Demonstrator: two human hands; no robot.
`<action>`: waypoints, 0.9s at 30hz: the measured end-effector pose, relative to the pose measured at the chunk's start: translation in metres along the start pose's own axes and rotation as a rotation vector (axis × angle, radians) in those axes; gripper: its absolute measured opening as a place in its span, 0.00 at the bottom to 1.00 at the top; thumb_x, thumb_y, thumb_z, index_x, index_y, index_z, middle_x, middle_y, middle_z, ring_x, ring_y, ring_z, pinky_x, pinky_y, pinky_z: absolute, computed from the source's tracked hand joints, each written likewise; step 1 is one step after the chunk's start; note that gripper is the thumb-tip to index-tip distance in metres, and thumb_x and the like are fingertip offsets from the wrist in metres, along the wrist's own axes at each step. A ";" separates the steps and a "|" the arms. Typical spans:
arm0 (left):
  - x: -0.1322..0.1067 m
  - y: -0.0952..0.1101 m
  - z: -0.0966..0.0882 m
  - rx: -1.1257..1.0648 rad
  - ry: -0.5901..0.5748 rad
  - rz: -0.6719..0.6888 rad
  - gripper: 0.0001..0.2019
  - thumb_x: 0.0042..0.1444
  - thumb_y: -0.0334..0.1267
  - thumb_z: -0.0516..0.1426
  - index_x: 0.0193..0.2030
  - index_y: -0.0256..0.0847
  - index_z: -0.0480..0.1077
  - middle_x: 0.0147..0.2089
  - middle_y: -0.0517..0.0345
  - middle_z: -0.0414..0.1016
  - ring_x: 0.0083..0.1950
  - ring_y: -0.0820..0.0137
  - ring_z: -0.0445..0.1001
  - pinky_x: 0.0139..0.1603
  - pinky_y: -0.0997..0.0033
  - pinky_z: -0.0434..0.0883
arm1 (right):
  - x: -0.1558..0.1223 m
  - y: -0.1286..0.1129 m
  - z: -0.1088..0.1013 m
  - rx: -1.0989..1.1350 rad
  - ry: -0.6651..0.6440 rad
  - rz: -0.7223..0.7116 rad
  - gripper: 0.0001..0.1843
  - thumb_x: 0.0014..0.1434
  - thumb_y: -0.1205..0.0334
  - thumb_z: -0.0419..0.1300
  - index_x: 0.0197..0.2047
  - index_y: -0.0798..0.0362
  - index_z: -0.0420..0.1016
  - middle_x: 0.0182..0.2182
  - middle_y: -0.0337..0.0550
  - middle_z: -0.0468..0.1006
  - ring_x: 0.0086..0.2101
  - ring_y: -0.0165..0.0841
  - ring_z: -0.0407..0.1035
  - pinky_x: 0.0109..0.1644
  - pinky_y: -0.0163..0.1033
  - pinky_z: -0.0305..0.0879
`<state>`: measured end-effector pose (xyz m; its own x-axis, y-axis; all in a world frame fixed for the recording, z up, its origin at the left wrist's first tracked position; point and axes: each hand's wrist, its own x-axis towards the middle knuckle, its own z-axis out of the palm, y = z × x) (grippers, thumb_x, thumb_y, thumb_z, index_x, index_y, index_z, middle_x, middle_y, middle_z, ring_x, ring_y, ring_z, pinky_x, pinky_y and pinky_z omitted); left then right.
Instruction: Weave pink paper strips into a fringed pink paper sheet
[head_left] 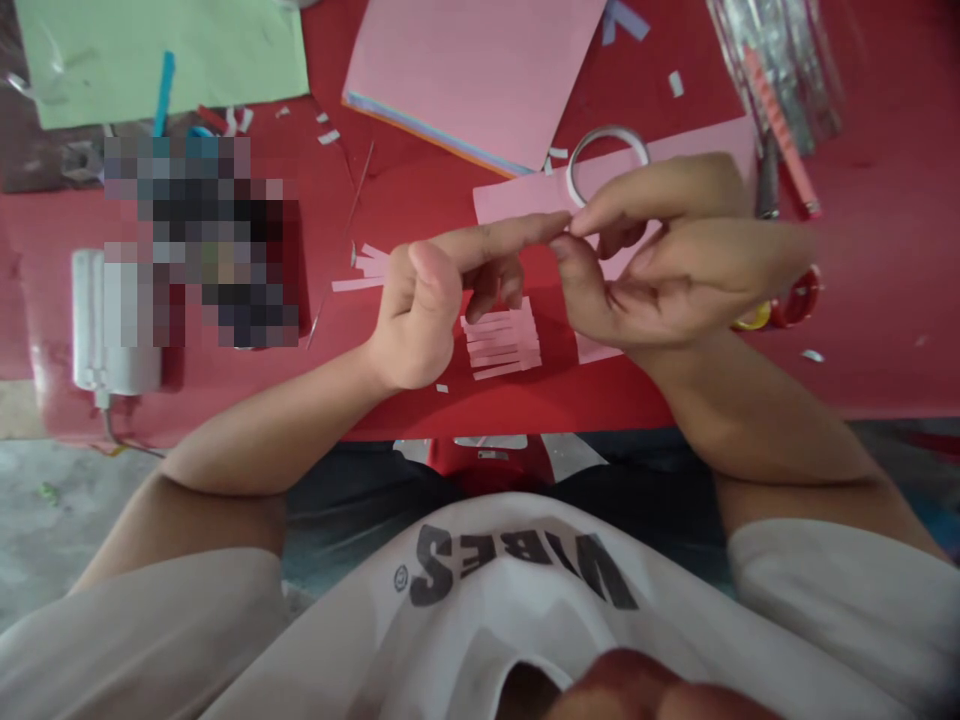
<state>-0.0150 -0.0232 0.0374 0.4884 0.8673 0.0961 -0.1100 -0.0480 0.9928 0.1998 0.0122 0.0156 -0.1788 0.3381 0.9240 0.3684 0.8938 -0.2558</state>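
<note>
My left hand (424, 315) hangs over the red table (885, 200) with its index finger stretched right, and the other fingers are curled. That fingertip meets the thumb and index tips of my right hand (675, 260) above a pink paper sheet (525, 200). Anything thin between the fingertips is too small to tell. Cut pink paper strips (501, 342) lie below the hands. A narrow white tape roll (607, 165) rests beyond my right hand. Red-handled scissors (799, 297) lie partly hidden past my right wrist.
A stack of pink paper (472, 70) and a green sheet (157, 60) lie at the far side. A pink ruler (784, 130) lies at the right, and white paper strips (360, 270) at the left. A white plug adapter (112, 320) sits left, near a pixelated patch (202, 240).
</note>
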 end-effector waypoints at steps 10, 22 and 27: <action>0.009 -0.022 0.004 0.028 0.082 0.210 0.39 0.69 0.69 0.36 0.57 0.53 0.82 0.33 0.50 0.77 0.29 0.65 0.72 0.26 0.62 0.62 | 0.001 -0.012 -0.004 -0.142 -0.257 0.250 0.32 0.70 0.47 0.54 0.20 0.52 0.47 0.30 0.43 0.78 0.29 0.32 0.73 0.33 0.42 0.73; 0.010 -0.021 0.006 -0.072 -0.017 0.252 0.35 0.69 0.69 0.43 0.62 0.52 0.79 0.31 0.53 0.78 0.30 0.66 0.75 0.25 0.62 0.65 | -0.009 -0.011 -0.008 -0.159 -0.251 0.323 0.31 0.70 0.45 0.53 0.21 0.50 0.47 0.27 0.44 0.73 0.33 0.35 0.73 0.37 0.46 0.75; 0.010 -0.018 0.008 -0.050 0.029 0.250 0.36 0.70 0.68 0.40 0.59 0.51 0.81 0.33 0.52 0.80 0.31 0.65 0.76 0.25 0.62 0.63 | -0.007 -0.013 -0.007 -0.072 -0.214 0.326 0.29 0.69 0.51 0.58 0.22 0.51 0.49 0.32 0.43 0.76 0.36 0.36 0.75 0.42 0.47 0.76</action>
<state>-0.0017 -0.0176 0.0208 0.4161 0.8453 0.3351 -0.2673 -0.2386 0.9336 0.2024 -0.0033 0.0144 -0.2248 0.6614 0.7156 0.4991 0.7089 -0.4984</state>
